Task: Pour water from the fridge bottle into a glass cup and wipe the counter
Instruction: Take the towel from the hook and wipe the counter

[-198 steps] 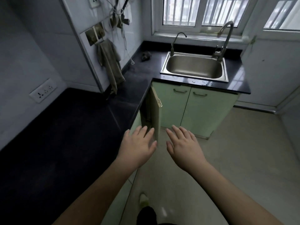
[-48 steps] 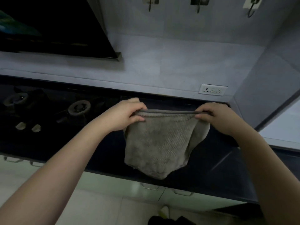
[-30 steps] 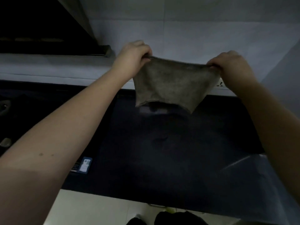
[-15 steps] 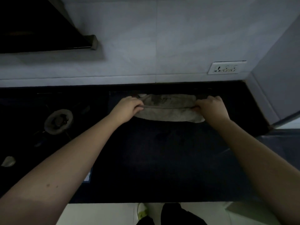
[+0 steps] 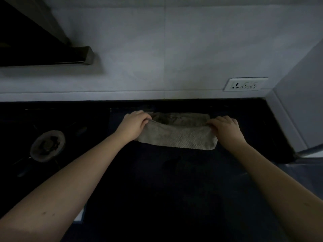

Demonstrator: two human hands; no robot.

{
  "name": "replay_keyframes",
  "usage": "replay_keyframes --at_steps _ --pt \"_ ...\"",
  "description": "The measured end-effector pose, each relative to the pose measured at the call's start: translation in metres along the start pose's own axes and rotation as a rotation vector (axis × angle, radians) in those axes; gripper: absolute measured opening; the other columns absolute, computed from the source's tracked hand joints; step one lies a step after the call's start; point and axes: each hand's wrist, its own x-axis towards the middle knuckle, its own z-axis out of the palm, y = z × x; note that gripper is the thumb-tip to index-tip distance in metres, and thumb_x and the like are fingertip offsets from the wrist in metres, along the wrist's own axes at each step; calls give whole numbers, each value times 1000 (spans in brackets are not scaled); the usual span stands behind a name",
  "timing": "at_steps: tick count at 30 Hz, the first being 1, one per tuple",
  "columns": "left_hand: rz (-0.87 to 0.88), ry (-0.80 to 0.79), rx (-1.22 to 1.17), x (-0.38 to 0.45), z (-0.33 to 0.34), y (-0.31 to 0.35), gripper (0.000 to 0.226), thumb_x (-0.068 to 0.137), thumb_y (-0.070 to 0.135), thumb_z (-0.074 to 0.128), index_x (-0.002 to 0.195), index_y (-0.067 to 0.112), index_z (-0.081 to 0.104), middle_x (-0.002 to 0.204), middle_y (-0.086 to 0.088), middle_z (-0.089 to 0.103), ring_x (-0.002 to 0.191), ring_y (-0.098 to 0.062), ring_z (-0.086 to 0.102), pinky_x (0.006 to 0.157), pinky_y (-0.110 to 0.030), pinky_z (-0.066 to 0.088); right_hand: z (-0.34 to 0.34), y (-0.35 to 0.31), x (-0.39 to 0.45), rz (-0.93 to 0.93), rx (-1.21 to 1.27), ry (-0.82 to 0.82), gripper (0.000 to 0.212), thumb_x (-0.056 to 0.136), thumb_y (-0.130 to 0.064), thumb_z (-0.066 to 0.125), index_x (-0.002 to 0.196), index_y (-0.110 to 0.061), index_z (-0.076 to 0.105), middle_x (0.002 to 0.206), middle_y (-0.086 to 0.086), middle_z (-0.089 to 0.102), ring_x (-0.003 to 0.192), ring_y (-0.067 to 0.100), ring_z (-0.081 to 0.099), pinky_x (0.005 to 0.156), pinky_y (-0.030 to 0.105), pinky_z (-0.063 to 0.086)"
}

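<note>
A grey waffle-weave cloth [image 5: 176, 135] lies folded on the dark counter [image 5: 174, 189], close to the back wall. My left hand [image 5: 133, 124] pinches its left end. My right hand [image 5: 224, 127] pinches its right end. The top edge of the cloth is stretched between both hands, and the lower fold hangs toward me onto the counter. No bottle or glass cup is in view.
A gas hob with a round burner [image 5: 47, 145] fills the counter's left part. The range hood [image 5: 43, 49] hangs at upper left. A white wall socket [image 5: 244, 84] sits on the tiled wall at right. A wall corner [image 5: 288, 133] bounds the counter on the right.
Both hands brought the cloth down from mid-air onto the counter by the back wall, then drew it slightly toward me, so more of the cloth shows.
</note>
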Motion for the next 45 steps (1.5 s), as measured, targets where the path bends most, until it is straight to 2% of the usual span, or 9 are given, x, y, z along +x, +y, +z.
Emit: replay_keyframes --at_steps 7,12,15,19,22,25,29,33,45 --pt "21 139 31 53 7 -12 19 98 11 53 103 13 71 103 -6 67 97 -25 63 83 -41 48 15 11 55 71 101 192 21 92 -15 58 108 -17 71 104 7 69 101 32 56 88 39 35" --pt "3 288 79 82 21 -12 29 92 7 54 118 9 65 114 -11 67 104 -30 61 92 -46 48 29 10 87 163 181 272 36 90 -2 52 124 -11 63 114 15 68 103 36 60 93 44 45" --pt "95 326 59 79 42 0 28 87 -2 58 113 4 67 108 -13 67 99 -27 61 89 -40 49 46 -9 83 158 281 242 39 90 0 49 126 -7 62 118 17 66 107 35 60 97 42 46" --pt "159 107 99 58 82 5 24 84 4 61 105 9 71 107 -9 68 98 -29 63 89 -35 44 78 -32 68 57 301 -15 35 92 -12 50 124 -11 63 110 16 69 99 35 64 89 39 50" --pt "52 -94 127 57 99 7 36 92 15 55 128 13 60 130 -9 58 121 -30 52 102 -36 31 97 -51 68 27 251 -124 44 98 -24 48 141 -16 48 144 11 49 132 30 43 109 38 30" --pt "-15 -173 186 64 108 2 53 103 32 39 153 18 29 159 -5 28 145 -24 25 118 -36 7 107 -58 80 82 162 -194 54 102 -39 35 152 -25 24 161 3 16 147 26 14 118 42 8" --pt "-175 -443 272 56 125 -14 60 104 50 14 156 29 -7 163 7 -16 149 -15 -14 119 -43 -12 124 -56 82 168 82 -415 64 99 -57 22 155 -32 1 163 1 -11 149 25 -7 119 48 -3" --pt "-215 -418 294 35 135 -9 59 103 50 7 154 30 -14 161 10 -24 147 -13 -22 118 -45 -16 135 -63 67 117 28 -406 69 98 -61 17 154 -30 -9 161 1 -19 148 23 -16 119 48 -9" --pt "-257 -461 225 -46 126 9 60 101 54 7 153 33 -17 160 8 -26 146 -15 -25 119 -47 -15 135 -92 -3 55 -4 -399 70 97 -62 14 154 -29 -11 161 2 -19 148 22 -18 119 49 -9"
